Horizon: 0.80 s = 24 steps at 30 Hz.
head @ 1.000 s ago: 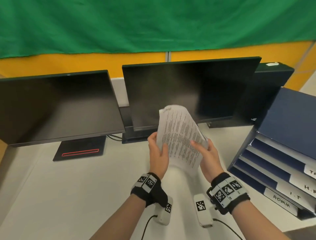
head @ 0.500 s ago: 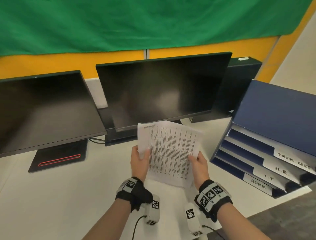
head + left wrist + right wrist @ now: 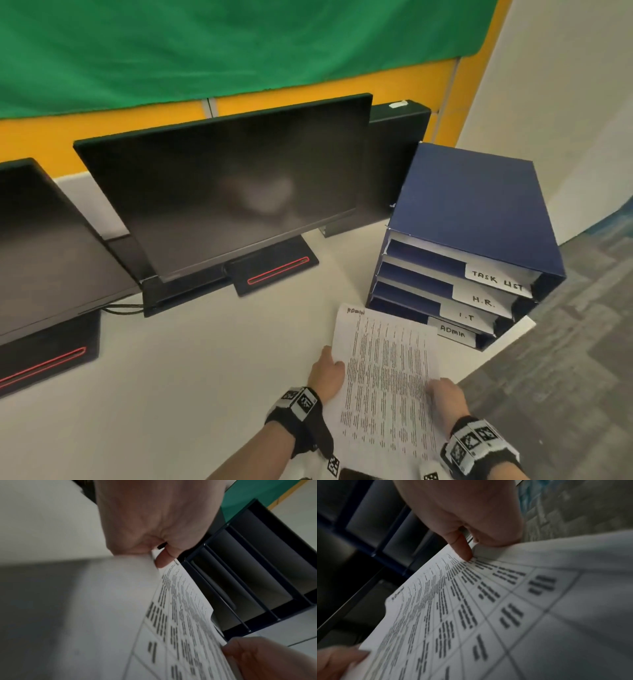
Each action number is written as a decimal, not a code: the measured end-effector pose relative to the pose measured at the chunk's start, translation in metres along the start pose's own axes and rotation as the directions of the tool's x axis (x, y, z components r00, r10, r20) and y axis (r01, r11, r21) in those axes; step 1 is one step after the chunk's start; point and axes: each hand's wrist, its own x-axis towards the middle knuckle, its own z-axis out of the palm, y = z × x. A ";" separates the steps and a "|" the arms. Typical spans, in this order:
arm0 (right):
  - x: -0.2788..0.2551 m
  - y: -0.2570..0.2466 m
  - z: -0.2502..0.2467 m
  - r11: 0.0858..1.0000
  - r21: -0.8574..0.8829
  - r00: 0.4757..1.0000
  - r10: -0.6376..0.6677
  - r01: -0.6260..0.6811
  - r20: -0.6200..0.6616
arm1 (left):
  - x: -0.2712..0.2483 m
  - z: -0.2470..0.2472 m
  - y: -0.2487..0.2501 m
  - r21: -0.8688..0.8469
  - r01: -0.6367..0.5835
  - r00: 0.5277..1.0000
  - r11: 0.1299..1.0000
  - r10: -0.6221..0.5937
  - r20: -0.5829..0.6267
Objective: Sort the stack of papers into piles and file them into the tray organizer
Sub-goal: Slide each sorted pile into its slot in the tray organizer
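A small stack of printed papers (image 3: pixel 387 377) with a handwritten word at its top left corner is held flat above the white desk (image 3: pixel 171 394). My left hand (image 3: pixel 327 371) pinches its left edge and my right hand (image 3: pixel 445 394) pinches its right edge. The papers' far edge points at the blue tray organizer (image 3: pixel 469 219), just short of its lowest slot, labelled ADMIN (image 3: pixel 452 333). Higher slots read I.T, H.R. and TASK LIST. In the left wrist view the thumb (image 3: pixel 163 559) lies on top of the papers (image 3: pixel 171 628). The right wrist view shows a thumb (image 3: pixel 462 547) pressing the sheet (image 3: pixel 471 615).
Two dark monitors (image 3: pixel 222 185) stand on red-striped bases at the back and left of the desk. A black box (image 3: pixel 397 154) sits behind the organizer. The desk's right edge runs just past the organizer, with grey carpet (image 3: pixel 565 342) below.
The papers went from upright before the monitor to flat and lower, carried right toward the organizer. The view swung right, bringing the whole organizer into sight.
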 end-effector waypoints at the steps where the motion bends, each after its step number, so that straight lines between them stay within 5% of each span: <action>1: 0.010 0.000 -0.009 1.000 -0.023 1.000 -0.002 0.001 -0.014 | 0.002 0.005 0.007 0.003 0.014 0.999 1.000 -0.014 0.034; 3: 0.031 -0.002 -0.024 0.989 -0.135 0.996 0.044 -0.054 -0.078 | 0.006 0.014 0.018 0.013 0.031 0.994 0.999 -0.032 0.102; 6: 0.060 -0.010 -0.047 0.992 -0.013 0.981 0.126 -0.129 -0.148 | 0.013 0.025 0.028 -0.027 0.051 0.970 0.998 -0.043 0.238; 10: 0.046 -0.040 -0.072 0.997 0.072 0.991 -0.019 0.029 -0.135 | 0.023 0.037 0.041 -0.073 0.013 0.943 0.997 0.012 0.333; 15: 0.010 -0.030 -0.088 0.989 0.143 0.989 -0.003 -0.019 0.149 | 0.062 0.040 0.054 -0.130 -0.018 0.985 0.991 0.040 0.171; 19: -0.015 -0.008 -0.078 0.905 0.285 0.846 0.133 -0.316 0.517 | 0.164 0.070 0.017 -0.117 0.023 0.993 0.993 -0.009 0.122; 22: -0.008 -0.017 -0.055 0.718 0.560 0.829 0.041 -0.413 0.558 | 0.169 0.074 0.034 -0.127 0.046 0.991 0.991 -0.029 0.131; 24: 0.003 -0.035 -0.047 0.611 0.665 0.853 0.033 -0.430 0.521 | 0.111 0.056 0.077 -0.166 -0.001 0.993 0.986 0.021 0.119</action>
